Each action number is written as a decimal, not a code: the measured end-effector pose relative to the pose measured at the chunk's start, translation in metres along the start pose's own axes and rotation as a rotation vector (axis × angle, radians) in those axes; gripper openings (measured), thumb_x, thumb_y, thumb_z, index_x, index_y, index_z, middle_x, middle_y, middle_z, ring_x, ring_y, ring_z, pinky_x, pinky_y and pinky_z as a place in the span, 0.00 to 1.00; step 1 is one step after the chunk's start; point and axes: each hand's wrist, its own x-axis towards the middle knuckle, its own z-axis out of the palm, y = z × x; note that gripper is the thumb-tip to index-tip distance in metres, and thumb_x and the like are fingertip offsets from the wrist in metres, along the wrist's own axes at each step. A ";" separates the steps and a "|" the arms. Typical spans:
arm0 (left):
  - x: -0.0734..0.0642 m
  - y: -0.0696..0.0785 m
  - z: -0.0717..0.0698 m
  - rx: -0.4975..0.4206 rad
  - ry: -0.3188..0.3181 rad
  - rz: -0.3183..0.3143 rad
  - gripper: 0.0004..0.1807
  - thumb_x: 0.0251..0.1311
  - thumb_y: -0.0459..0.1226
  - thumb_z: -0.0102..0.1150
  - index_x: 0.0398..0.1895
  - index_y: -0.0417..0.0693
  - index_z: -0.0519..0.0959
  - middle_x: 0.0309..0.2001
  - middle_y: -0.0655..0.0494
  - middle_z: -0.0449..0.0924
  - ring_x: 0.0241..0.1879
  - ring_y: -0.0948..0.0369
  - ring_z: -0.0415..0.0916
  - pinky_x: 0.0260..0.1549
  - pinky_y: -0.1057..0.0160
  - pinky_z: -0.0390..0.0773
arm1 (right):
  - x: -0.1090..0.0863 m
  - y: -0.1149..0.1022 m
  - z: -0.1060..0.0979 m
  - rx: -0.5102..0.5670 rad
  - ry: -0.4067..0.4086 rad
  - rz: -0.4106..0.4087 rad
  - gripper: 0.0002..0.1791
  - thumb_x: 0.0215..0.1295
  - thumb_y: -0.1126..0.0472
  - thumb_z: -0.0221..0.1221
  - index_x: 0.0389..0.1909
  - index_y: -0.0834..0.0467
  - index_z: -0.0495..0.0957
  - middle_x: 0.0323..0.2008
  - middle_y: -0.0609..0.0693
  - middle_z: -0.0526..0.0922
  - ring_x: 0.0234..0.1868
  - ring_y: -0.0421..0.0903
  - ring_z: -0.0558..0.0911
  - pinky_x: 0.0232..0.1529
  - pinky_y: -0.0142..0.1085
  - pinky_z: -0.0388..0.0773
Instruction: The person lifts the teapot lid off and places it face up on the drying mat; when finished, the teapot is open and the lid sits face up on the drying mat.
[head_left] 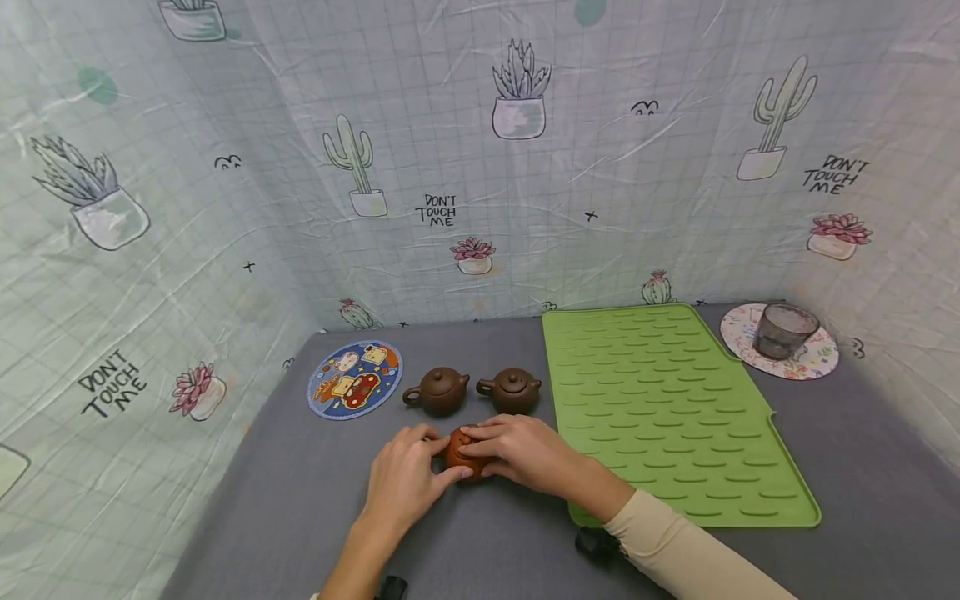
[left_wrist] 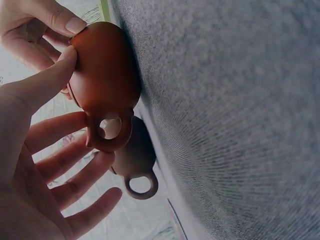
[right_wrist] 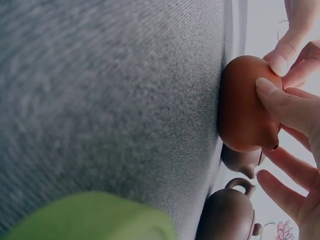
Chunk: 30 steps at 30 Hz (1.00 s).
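A reddish-brown clay teapot (head_left: 456,458) sits on the grey cloth between both hands. My left hand (head_left: 405,471) holds it at the handle side, thumb against the body and index finger by the handle (left_wrist: 125,137); the other fingers spread loosely. From the spout side, my right hand (head_left: 528,450) grips it, its thumb on the body near the rim and fingers over the lid. The spout (right_wrist: 270,141) shows in the right wrist view, while the lid is mostly hidden by fingers. Just behind stand two dark brown teapots, one left (head_left: 442,393) and one right (head_left: 516,393), both lidded.
A green ridged mat (head_left: 660,417) lies on the right, partly under the right forearm. Beyond it, a dark translucent glass (head_left: 783,332) stands on a round floral coaster (head_left: 738,321). A blue cartoon coaster (head_left: 324,392) lies at the back left. Patterned curtain (head_left: 585,175) surrounds the table.
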 end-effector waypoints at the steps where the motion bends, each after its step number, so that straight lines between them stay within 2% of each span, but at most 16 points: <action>1: 0.000 0.000 0.000 -0.002 -0.001 -0.003 0.29 0.42 0.59 0.79 0.46 0.55 0.91 0.40 0.62 0.85 0.34 0.63 0.77 0.28 0.61 0.76 | 0.000 0.000 0.000 0.003 -0.004 0.004 0.26 0.60 0.51 0.71 0.61 0.44 0.83 0.63 0.43 0.83 0.60 0.43 0.83 0.57 0.37 0.82; 8: 0.000 0.000 0.000 -0.013 -0.014 -0.019 0.29 0.43 0.59 0.79 0.47 0.55 0.91 0.39 0.62 0.85 0.34 0.63 0.76 0.29 0.62 0.76 | 0.004 -0.002 -0.004 0.009 -0.039 0.031 0.26 0.60 0.51 0.71 0.61 0.45 0.83 0.62 0.43 0.84 0.61 0.43 0.83 0.58 0.38 0.82; 12: 0.000 0.000 0.001 -0.015 -0.013 -0.020 0.29 0.43 0.59 0.79 0.46 0.55 0.91 0.39 0.61 0.85 0.34 0.63 0.75 0.29 0.62 0.76 | 0.004 -0.002 -0.005 0.005 -0.034 0.020 0.26 0.59 0.52 0.72 0.61 0.45 0.83 0.62 0.43 0.84 0.61 0.43 0.83 0.58 0.37 0.82; 23: 0.002 0.001 0.002 -0.019 -0.012 -0.017 0.29 0.42 0.59 0.80 0.45 0.53 0.91 0.40 0.60 0.86 0.35 0.62 0.76 0.30 0.61 0.77 | 0.004 0.001 -0.009 0.069 0.047 -0.049 0.23 0.60 0.59 0.71 0.58 0.47 0.85 0.59 0.45 0.86 0.57 0.42 0.85 0.56 0.34 0.82; 30: 0.000 0.002 0.003 -0.027 0.013 0.013 0.29 0.42 0.58 0.80 0.44 0.51 0.91 0.43 0.58 0.89 0.42 0.58 0.83 0.39 0.54 0.83 | 0.004 0.004 -0.020 0.040 0.162 -0.075 0.20 0.60 0.62 0.71 0.53 0.46 0.87 0.55 0.44 0.88 0.53 0.41 0.85 0.51 0.33 0.84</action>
